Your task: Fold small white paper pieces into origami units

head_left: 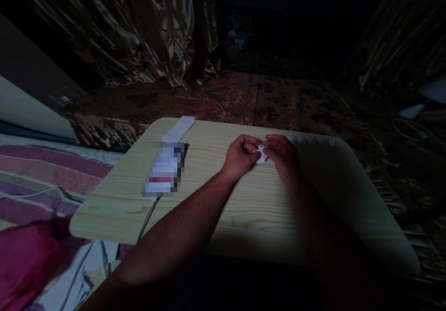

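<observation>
Both hands meet over the middle of a light wooden table (244, 209). My left hand (239, 155) and my right hand (283, 155) have their fingers curled and pinched on a small white folded piece of paper (260, 154) held between them, just above the tabletop. A row of several small white folded paper pieces (310, 140) lies along the far edge, close behind my right hand.
A blurred-out phone-like object (163, 171) lies on the table's left part with a cable (148, 218) trailing off the front edge. A white paper strip (179, 128) hangs over the far left edge. Striped bedding (42, 171) lies left, patterned carpet (265, 97) and curtains (139, 28) behind.
</observation>
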`<action>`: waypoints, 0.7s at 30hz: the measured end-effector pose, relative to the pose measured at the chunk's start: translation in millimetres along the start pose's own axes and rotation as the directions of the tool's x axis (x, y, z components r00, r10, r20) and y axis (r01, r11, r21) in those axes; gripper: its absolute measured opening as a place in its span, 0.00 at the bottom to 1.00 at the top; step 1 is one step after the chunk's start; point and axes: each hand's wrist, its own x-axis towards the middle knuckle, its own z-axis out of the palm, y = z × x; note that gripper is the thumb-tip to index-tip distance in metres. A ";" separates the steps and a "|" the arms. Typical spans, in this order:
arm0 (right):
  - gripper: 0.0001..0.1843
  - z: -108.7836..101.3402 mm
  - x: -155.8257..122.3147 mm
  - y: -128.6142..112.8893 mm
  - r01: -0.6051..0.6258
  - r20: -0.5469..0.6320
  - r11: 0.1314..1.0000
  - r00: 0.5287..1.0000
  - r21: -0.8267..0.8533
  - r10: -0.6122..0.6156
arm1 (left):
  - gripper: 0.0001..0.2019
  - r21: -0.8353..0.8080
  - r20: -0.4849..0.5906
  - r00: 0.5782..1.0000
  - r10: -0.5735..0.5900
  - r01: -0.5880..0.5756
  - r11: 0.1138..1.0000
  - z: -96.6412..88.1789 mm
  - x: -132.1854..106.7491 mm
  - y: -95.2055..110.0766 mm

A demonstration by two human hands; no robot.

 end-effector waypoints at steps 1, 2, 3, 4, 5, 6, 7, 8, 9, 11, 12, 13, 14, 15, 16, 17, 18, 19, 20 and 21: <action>0.20 -0.8 -0.2 -0.3 0.017 0.014 1.000 1.000 -0.024 -0.017 | 0.19 0.007 0.018 1.000 0.010 -0.010 1.000 0.0 0.0 -0.7; 0.17 -1.4 -0.3 -0.2 0.027 0.026 0.998 0.999 -0.050 -0.026 | 0.19 0.013 0.026 0.999 0.023 -0.023 1.000 -0.2 0.2 -1.3; 0.15 -1.8 -0.5 0.1 0.031 0.031 0.997 0.999 -0.077 -0.029 | 0.19 0.016 0.023 0.999 0.037 -0.037 0.999 -0.3 0.5 -1.6; 0.13 -2.0 -0.5 0.6 0.031 0.029 0.994 0.999 -0.102 -0.028 | 0.19 0.018 0.013 0.999 0.049 -0.049 0.999 -0.3 0.9 -1.8; 0.11 -2.0 -0.4 1.2 0.029 0.017 0.993 0.999 -0.118 -0.027 | 0.20 0.016 0.002 0.998 0.056 -0.056 0.998 -0.2 1.4 -1.9; 0.10 -1.9 -0.3 1.7 0.026 -0.004 0.992 1.000 -0.120 -0.026 | 0.22 0.010 -0.005 0.998 0.056 -0.056 0.998 0.0 1.7 -1.8; 0.09 -1.7 -0.2 1.9 0.022 -0.027 0.993 0.999 -0.112 -0.025 | 0.24 -0.002 -0.006 0.999 0.049 -0.049 0.999 0.4 1.9 -1.7; 0.08 -1.5 0.0 1.9 0.015 -0.049 0.995 0.999 -0.097 -0.020 | 0.25 -0.017 -0.003 0.999 0.034 -0.034 0.999 0.9 1.9 -1.5; 0.08 -1.4 0.0 1.5 0.004 -0.067 0.997 0.998 -0.081 -0.010 | 0.25 -0.029 0.001 1.000 0.015 -0.015 0.999 1.4 1.8 -1.4; 0.09 -1.1 -0.1 0.0 -0.025 -0.079 0.998 0.997 -0.058 0.021 | 0.22 -0.029 -0.004 1.000 -0.015 0.015 0.999 1.9 1.2 -1.1; 0.10 -0.9 -0.3 -1.0 -0.038 -0.070 0.997 0.997 -0.067 0.033 | 0.20 -0.019 -0.017 1.000 -0.019 0.018 1.000 1.7 0.9 -1.1; 0.11 -0.7 -0.5 -1.9 -0.042 -0.058 0.996 0.998 -0.085 0.037 | 0.18 -0.005 -0.032 0.999 -0.014 0.014 1.000 1.3 0.7 -1.2; 0.12 -0.4 -0.7 -2.7 -0.035 -0.043 0.994 0.999 -0.102 0.031 | 0.17 0.007 -0.043 0.999 -0.005 0.005 1.000 0.6 0.7 -1.3; 0.14 -0.2 -1.0 -3.2 -0.019 -0.027 0.993 0.999 -0.114 0.016 | 0.16 0.016 -0.049 0.999 0.005 -0.004 1.000 -0.3 0.9 -1.6; 0.16 0.0 -1.1 -3.3 0.005 -0.009 0.992 1.000 -0.126 -0.006 | 0.15 0.021 -0.047 0.999 0.014 -0.013 1.000 -1.2 1.2 -2.0; 0.18 0.1 -1.2 -3.1 0.032 0.012 0.990 0.999 -0.135 -0.031 | 0.15 0.025 -0.037 0.999 0.022 -0.021 0.999 -2.0 1.5 -2.6; 0.18 -0.1 -1.1 -2.5 0.055 0.030 0.988 0.998 -0.143 -0.052 | 0.15 0.029 -0.020 0.999 0.030 -0.029 0.999 -2.6 1.8 -3.3; 0.18 -0.4 -0.9 -1.5 0.070 0.047 0.986 0.997 -0.153 -0.063 | 0.14 0.035 -0.001 0.999 0.038 -0.038 0.999 -3.0 2.0 -4.0; 0.16 -1.0 -0.6 -0.3 0.076 0.061 0.982 0.996 -0.171 -0.067 | 0.14 0.044 0.017 0.999 0.047 -0.047 0.998 -3.1 2.1 -4.8; 0.13 -1.6 -0.1 1.0 0.073 0.064 0.980 0.996 -0.187 -0.062 | 0.13 0.059 0.030 0.998 0.053 -0.054 0.997 -3.1 1.9 -5.5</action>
